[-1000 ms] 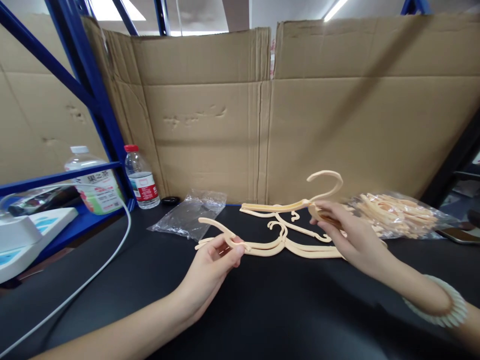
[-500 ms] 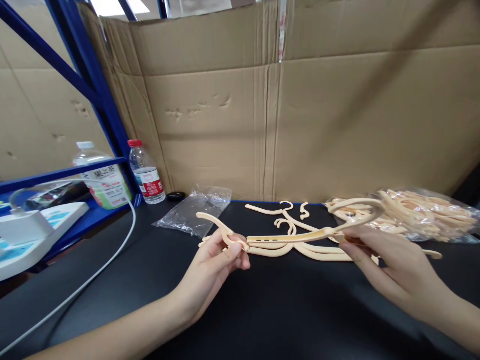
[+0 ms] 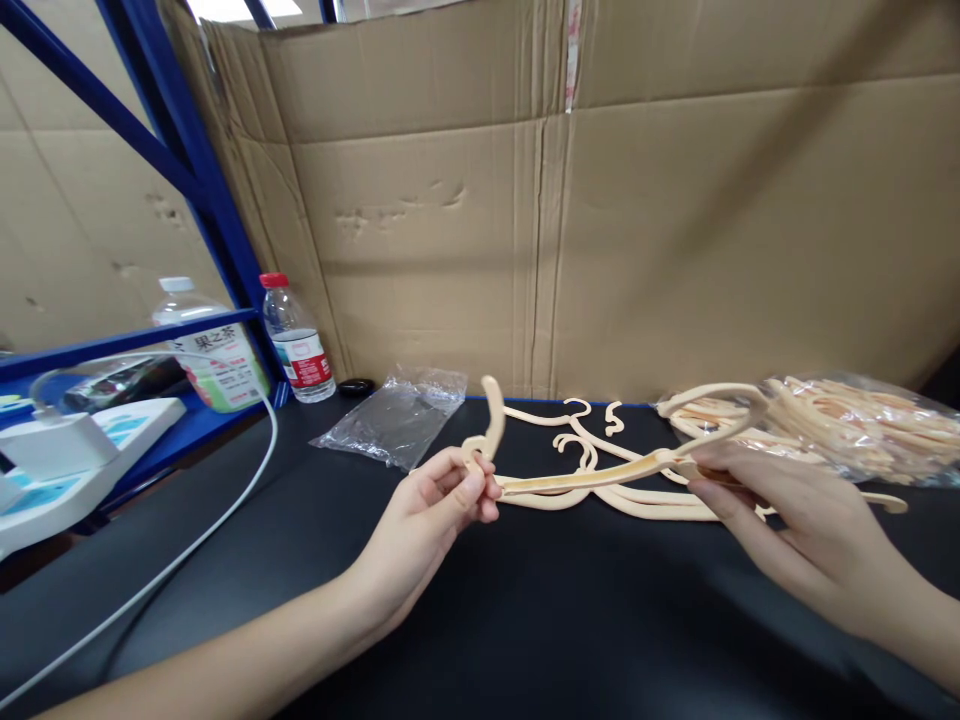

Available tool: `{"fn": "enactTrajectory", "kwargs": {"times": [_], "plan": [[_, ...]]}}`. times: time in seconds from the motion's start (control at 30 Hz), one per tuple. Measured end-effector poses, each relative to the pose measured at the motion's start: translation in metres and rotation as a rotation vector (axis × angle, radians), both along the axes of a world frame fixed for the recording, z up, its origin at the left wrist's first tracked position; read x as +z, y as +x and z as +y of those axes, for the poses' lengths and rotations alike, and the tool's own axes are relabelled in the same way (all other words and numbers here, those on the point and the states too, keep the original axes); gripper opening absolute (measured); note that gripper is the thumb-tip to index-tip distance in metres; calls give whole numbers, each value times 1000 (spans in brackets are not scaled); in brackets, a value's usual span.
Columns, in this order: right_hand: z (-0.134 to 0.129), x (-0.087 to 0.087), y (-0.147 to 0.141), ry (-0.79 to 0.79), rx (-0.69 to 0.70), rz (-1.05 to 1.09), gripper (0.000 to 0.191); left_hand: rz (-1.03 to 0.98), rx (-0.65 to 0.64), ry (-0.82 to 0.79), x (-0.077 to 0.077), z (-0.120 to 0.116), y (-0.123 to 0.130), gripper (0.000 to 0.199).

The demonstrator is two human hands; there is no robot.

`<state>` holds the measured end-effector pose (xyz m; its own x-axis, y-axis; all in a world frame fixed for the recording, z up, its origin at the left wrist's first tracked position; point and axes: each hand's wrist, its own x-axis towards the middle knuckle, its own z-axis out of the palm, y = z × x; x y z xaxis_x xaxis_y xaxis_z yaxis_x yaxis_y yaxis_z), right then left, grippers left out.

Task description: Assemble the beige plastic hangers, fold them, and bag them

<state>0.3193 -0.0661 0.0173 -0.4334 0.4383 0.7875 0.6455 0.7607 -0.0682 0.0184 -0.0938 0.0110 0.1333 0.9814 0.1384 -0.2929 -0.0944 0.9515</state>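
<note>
My left hand [image 3: 442, 500] is closed, its thumb and fingers pinching a short curved beige hanger piece [image 3: 494, 418] whose free end points up. Right beside those fingertips is the left end of a beige clothes hanger [image 3: 592, 478]; I cannot tell whether the two parts are joined. My right hand [image 3: 780, 520] grips this hanger near its middle, where a large hook-like curve [image 3: 750, 400] rises. The fingers hide part of the joint. Behind, several beige hangers [image 3: 652, 508] lie overlapping on the black table [image 3: 570, 620], with a small S-shaped piece [image 3: 614, 418] apart from them.
Clear bags of beige hanger parts [image 3: 862, 420] lie at the right. To the left are an empty plastic bag [image 3: 397, 415], a red-capped bottle [image 3: 300, 345], a larger bottle [image 3: 217, 365], and a power strip [image 3: 127, 440] with a white cable [image 3: 225, 525]. A cardboard wall [image 3: 420, 220] stands behind.
The short curved piece in my left hand has turned from pointing left to pointing up. The hanger's bar has rolled slightly, so its slots no longer show. My right hand keeps its grip.
</note>
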Motion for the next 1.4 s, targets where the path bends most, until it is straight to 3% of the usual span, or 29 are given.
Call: {"fn": "enactTrajectory", "kwargs": {"times": [0.33, 0.6, 1.03, 1.4], "plan": [[2, -2, 1, 5, 2, -29, 12, -83, 62, -110, -7, 3, -3, 14], [-1, -1, -1, 98, 24, -34, 12, -9, -55, -121, -6, 2, -4, 16], [-5, 1, -3, 106, 44, -71, 13, -85, -300, -109, -4, 2, -4, 16], [-5, -6, -3, 174, 0, -92, 10, -174, -251, -185, -6, 3, -4, 19]]}}
